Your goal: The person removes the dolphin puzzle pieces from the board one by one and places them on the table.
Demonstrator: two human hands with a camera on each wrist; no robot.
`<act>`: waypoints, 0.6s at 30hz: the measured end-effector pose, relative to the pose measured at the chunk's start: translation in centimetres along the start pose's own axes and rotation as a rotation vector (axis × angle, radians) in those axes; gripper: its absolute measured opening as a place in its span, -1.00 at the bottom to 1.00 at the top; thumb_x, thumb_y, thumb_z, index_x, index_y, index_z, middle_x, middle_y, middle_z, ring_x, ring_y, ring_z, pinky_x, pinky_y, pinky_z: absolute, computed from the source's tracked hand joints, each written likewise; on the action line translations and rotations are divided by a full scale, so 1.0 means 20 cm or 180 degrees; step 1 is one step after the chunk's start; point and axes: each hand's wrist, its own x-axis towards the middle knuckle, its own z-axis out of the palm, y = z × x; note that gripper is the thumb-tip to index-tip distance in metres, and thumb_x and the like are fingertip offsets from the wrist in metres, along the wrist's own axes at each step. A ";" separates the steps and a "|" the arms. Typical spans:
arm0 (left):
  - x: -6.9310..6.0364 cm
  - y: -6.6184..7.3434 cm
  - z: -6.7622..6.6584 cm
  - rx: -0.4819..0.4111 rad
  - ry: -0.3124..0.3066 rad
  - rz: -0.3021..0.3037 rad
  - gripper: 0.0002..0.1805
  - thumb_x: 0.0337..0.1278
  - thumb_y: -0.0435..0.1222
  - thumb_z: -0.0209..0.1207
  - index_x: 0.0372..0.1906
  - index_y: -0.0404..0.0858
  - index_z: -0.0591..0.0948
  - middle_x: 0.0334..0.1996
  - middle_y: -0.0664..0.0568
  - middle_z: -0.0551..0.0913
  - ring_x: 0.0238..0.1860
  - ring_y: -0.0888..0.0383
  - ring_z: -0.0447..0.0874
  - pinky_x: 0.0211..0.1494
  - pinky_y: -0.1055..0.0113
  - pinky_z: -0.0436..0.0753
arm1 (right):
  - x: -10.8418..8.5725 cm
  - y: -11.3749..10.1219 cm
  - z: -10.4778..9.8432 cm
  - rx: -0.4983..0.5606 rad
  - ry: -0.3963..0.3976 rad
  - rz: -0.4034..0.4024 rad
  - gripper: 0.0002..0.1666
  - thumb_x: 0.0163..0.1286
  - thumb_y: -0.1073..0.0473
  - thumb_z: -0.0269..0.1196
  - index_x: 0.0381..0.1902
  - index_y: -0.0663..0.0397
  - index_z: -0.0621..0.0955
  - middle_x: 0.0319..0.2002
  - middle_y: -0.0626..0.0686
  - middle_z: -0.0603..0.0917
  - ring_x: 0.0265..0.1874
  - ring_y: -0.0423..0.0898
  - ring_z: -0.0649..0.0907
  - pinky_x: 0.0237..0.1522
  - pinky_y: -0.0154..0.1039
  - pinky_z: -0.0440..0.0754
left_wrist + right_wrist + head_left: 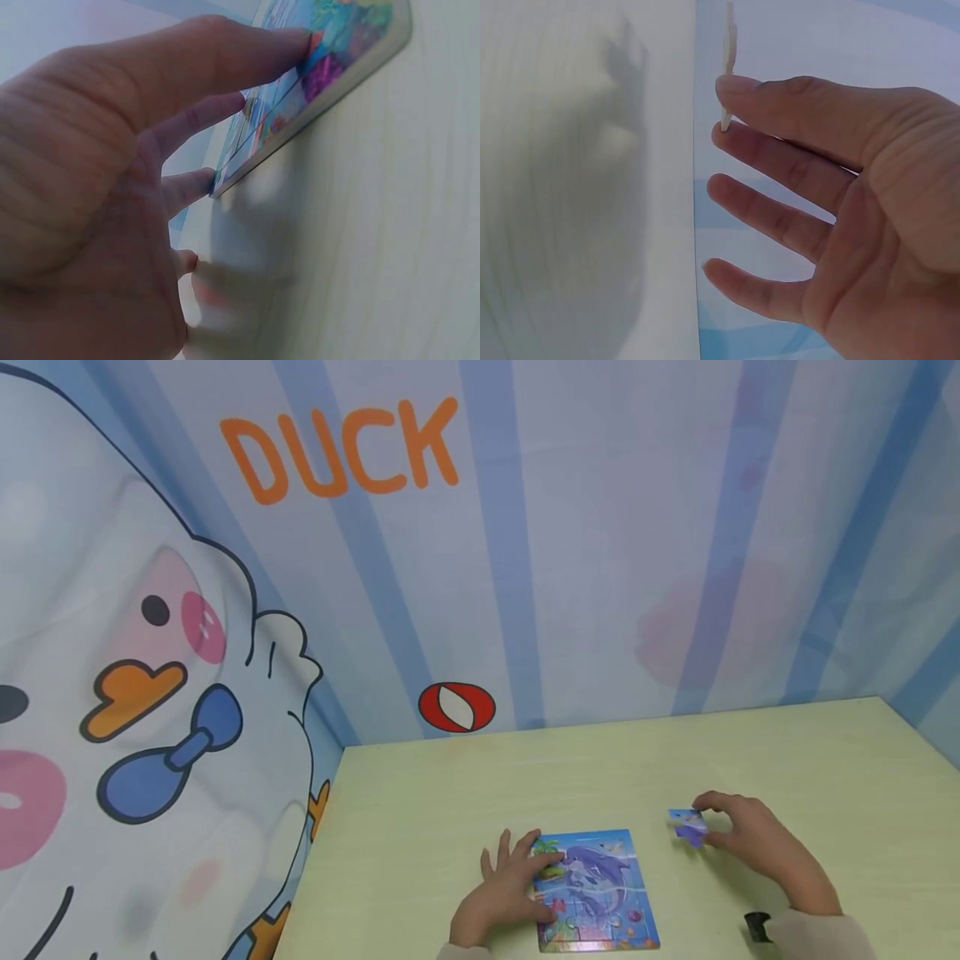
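Head view: right hand [759, 842] pinches 1 jigsaw piece [689, 830]; outspread left hand [504, 892] touches puzzle [597, 893].

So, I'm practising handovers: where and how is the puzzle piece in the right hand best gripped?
Probably by the left edge of the puzzle piece, coming from the left in the head view, with a thumb-and-finger pinch. The right hand pinches its right side, and it is thin and held above the table, so both faces seem reachable.
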 end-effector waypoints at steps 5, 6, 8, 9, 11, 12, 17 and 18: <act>0.00 0.00 0.00 -0.0028 -0.0014 -0.0016 -0.20 -0.09 -0.09 0.51 0.39 0.15 0.52 0.57 0.06 0.10 0.57 -0.31 -0.31 0.37 -0.48 -0.28 | -0.02 0.04 -0.02 0.0003 0.0038 0.0054 -0.55 0.16 0.34 0.45 0.02 0.33 0.63 -0.06 0.26 0.71 -0.07 0.33 0.64 -0.07 0.27 0.56; 0.00 0.00 0.00 -0.0036 -0.0015 -0.0012 -0.19 -0.09 -0.10 0.51 0.39 0.15 0.52 0.57 0.06 0.10 0.57 -0.31 -0.31 0.37 -0.49 -0.28 | -0.02 0.05 -0.02 0.0018 0.0028 0.0070 -0.54 0.16 0.34 0.45 0.03 0.33 0.63 -0.06 0.27 0.70 -0.07 0.34 0.64 -0.07 0.27 0.56; 0.00 0.00 0.00 -0.0062 -0.0023 -0.0008 -0.19 -0.08 -0.10 0.51 0.39 0.14 0.51 0.58 0.05 0.10 0.57 -0.31 -0.32 0.36 -0.49 -0.28 | -0.03 0.07 -0.03 0.0022 0.0016 0.0109 -0.55 0.16 0.34 0.45 0.03 0.32 0.63 -0.05 0.27 0.70 -0.06 0.34 0.64 -0.07 0.27 0.56; 0.00 0.00 0.00 -0.0072 -0.0029 -0.0004 -0.19 -0.08 -0.10 0.51 0.39 0.14 0.51 0.58 0.05 0.10 0.57 -0.32 -0.32 0.36 -0.49 -0.29 | -0.03 0.08 -0.04 0.0021 0.0005 0.0125 -0.55 0.16 0.35 0.45 0.03 0.32 0.63 -0.05 0.27 0.70 -0.06 0.34 0.64 -0.07 0.27 0.56; -0.01 0.00 -0.01 -0.0072 -0.0039 0.0007 -0.20 -0.06 -0.10 0.50 0.40 0.14 0.50 0.58 0.05 0.09 0.57 -0.32 -0.33 0.36 -0.49 -0.29 | -0.04 0.10 -0.04 -0.0001 -0.0008 0.0140 -0.55 0.14 0.36 0.46 0.01 0.33 0.63 -0.06 0.26 0.70 -0.06 0.34 0.64 -0.07 0.27 0.56; -0.01 0.00 -0.01 -0.0072 -0.0044 0.0014 -0.19 -0.05 -0.10 0.50 0.41 0.14 0.50 0.58 0.04 0.09 0.57 -0.32 -0.33 0.36 -0.49 -0.29 | -0.04 0.10 -0.05 -0.0006 -0.0019 0.0153 -0.55 0.14 0.37 0.46 0.01 0.33 0.63 -0.06 0.26 0.70 -0.06 0.34 0.64 -0.07 0.27 0.56; -0.01 0.00 -0.01 -0.0038 -0.0059 0.0046 -0.19 -0.04 -0.09 0.49 0.42 0.13 0.48 0.58 0.03 0.08 0.57 -0.35 -0.33 0.35 -0.50 -0.28 | -0.06 0.13 -0.08 -0.0002 -0.0067 0.0244 -0.54 0.15 0.37 0.45 0.03 0.34 0.62 -0.05 0.26 0.71 -0.05 0.37 0.62 -0.06 0.29 0.55; -0.01 0.00 -0.01 -0.0041 -0.0060 0.0049 -0.19 -0.04 -0.10 0.49 0.42 0.13 0.48 0.59 0.03 0.08 0.57 -0.35 -0.33 0.35 -0.50 -0.28 | -0.06 0.14 -0.08 0.0010 -0.0083 0.0262 -0.53 0.15 0.37 0.45 0.03 0.35 0.61 -0.05 0.26 0.71 -0.04 0.38 0.62 -0.06 0.29 0.55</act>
